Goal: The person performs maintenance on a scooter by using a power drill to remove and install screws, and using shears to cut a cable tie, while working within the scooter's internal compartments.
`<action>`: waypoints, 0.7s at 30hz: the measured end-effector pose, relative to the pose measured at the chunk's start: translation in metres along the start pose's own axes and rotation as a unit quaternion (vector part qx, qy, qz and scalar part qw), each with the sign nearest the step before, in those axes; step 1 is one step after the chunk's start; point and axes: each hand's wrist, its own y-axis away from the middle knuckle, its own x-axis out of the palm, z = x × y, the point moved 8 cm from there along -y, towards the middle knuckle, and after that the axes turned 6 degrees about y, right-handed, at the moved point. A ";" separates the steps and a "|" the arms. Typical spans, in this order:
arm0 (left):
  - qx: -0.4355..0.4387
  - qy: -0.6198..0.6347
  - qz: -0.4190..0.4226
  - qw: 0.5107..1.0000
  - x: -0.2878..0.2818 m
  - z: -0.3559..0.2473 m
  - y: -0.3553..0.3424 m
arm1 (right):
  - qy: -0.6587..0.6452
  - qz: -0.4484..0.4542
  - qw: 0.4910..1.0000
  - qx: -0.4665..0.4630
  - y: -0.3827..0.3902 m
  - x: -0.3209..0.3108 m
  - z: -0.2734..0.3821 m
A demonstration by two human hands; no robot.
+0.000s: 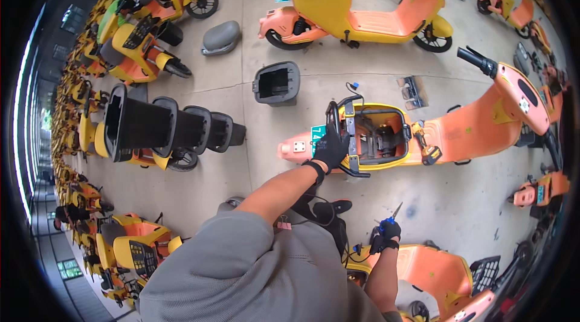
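Note:
A yellow and orange electric scooter (477,132) stands across in front of me, its seat off and its under-seat compartment (380,135) uncovered. My left hand (331,150), in a black glove, is closed on the black rear grab rail (333,118), beside a green number plate (317,141). Lower right, my right hand (386,234), also gloved, grips blue-handled scissors (391,216) with the blades apart and pointing away from me. A yellow and black cordless drill (427,145) lies on the scooter just ahead of the compartment. A blue connector (354,86) sticks up behind the rail.
Nested black storage bins (181,125) lie on the floor at left, and a single bin (277,83) stands beyond. A grey seat (222,38) and a dark metal part (412,92) rest on the concrete. Another scooter (435,267) is close at my right; several more surround me.

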 end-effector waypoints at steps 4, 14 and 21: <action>0.037 0.003 -0.005 0.999 -0.010 -0.001 -0.005 | -0.046 -0.055 0.995 -0.062 0.032 -0.010 0.056; 0.015 0.012 0.097 0.995 -0.010 -0.004 -0.003 | -0.150 -0.030 0.960 -0.232 0.126 0.005 0.235; 0.196 -0.192 0.281 0.919 -0.027 -0.051 0.015 | -0.025 0.095 0.940 -0.327 0.149 0.046 0.317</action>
